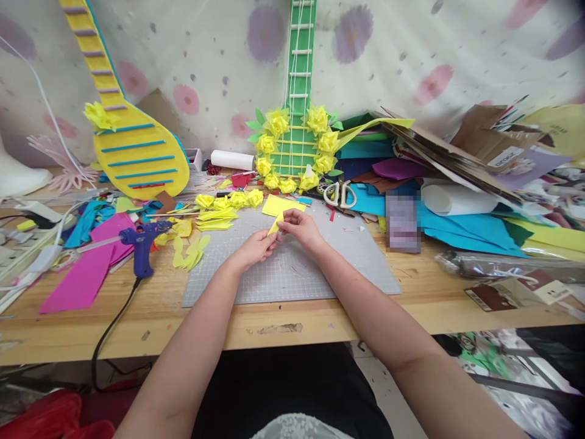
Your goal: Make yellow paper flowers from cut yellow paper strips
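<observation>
Behind everything hangs a pale sheet [397,30] with pink and purple flowers on it. Below it is a long wooden table [159,305], full of paper and bits. Two big toy guitars lean at the back: a yellow guitar [146,152] on the left side and a green guitar [301,52] in the middle, with yellow flowers around its bottom. In front of the green one lies a flat grey cutting mat [361,274].

Left of the mat sits a blue-purple glue gun [142,244]. Both hands are over the mat, close together and mostly closed. The left hand [258,247] pinches the low end of a small yellow paper piece [275,227], with its fingers curled in. The right hand [301,228] pinches the top end between thumb and fingers. Just past the hands, a flat yellow sheet [274,206] lies on the mat.

Smallest is the piece being held. It is longer than it is wide, and its long way slants, with the top pointing away and to the right.
</observation>
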Action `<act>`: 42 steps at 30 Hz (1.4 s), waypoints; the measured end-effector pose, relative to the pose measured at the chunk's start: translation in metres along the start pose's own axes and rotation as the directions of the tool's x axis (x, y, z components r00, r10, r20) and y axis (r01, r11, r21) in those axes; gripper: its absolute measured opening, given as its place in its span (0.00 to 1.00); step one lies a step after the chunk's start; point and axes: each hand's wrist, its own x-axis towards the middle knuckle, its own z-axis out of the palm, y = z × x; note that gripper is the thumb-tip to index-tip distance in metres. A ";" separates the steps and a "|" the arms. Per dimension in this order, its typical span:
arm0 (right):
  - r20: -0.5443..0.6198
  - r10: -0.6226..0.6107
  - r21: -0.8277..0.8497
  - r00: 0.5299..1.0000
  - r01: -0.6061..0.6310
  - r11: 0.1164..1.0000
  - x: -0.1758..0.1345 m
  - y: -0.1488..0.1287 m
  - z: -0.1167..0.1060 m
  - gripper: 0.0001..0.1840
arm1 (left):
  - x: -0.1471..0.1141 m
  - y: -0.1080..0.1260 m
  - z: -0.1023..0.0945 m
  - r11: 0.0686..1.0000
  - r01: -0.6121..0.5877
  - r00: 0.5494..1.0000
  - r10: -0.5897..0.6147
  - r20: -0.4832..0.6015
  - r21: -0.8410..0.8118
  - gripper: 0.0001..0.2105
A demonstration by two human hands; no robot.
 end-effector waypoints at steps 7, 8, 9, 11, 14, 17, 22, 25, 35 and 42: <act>-0.032 -0.008 0.033 0.999 0.009 0.999 -0.002 -0.005 -0.002 0.20 | -0.002 0.003 -0.002 0.998 0.014 0.997 -0.009 0.077 -0.064 0.14; -0.025 -0.008 0.029 1.000 0.009 1.000 -0.002 -0.005 -0.002 0.20 | -0.003 0.004 -0.002 0.997 0.010 0.997 -0.004 0.079 -0.081 0.16; -0.017 -0.008 0.023 1.000 0.009 1.000 -0.003 -0.005 -0.002 0.19 | -0.003 0.005 -0.002 0.995 0.005 0.997 0.002 0.072 -0.095 0.17; -0.010 -0.009 0.008 1.000 0.010 1.000 -0.003 -0.005 -0.001 0.19 | -0.003 0.005 -0.003 0.994 -0.001 0.998 0.008 0.064 -0.114 0.16; -0.053 -0.016 0.017 0.998 0.016 1.000 -0.003 -0.005 0.001 0.19 | -0.001 0.003 -0.002 0.992 -0.012 0.998 0.020 0.064 -0.123 0.14; -0.061 0.005 0.059 0.998 -0.001 0.998 -0.005 -0.006 0.003 0.18 | 0.001 0.000 0.000 0.989 -0.062 0.997 0.067 0.031 -0.138 0.12; 0.205 0.145 0.075 0.968 -0.163 0.984 -0.013 -0.005 0.009 0.18 | 0.002 0.000 0.005 0.987 -0.099 0.993 0.106 0.044 -0.128 0.12; 0.194 0.180 0.103 0.964 -0.202 0.974 -0.013 -0.005 0.009 0.18 | 0.002 -0.001 0.007 0.989 -0.084 0.992 0.094 0.084 -0.121 0.13; -0.033 0.157 0.187 0.987 -0.148 0.971 -0.006 -0.008 0.007 0.16 | 0.005 0.000 0.006 0.989 -0.026 0.989 0.047 0.143 -0.145 0.13; -0.235 0.145 0.204 0.961 -0.097 0.974 0.001 -0.011 0.003 0.14 | 0.004 -0.003 0.007 0.989 0.005 0.988 0.018 0.153 -0.146 0.13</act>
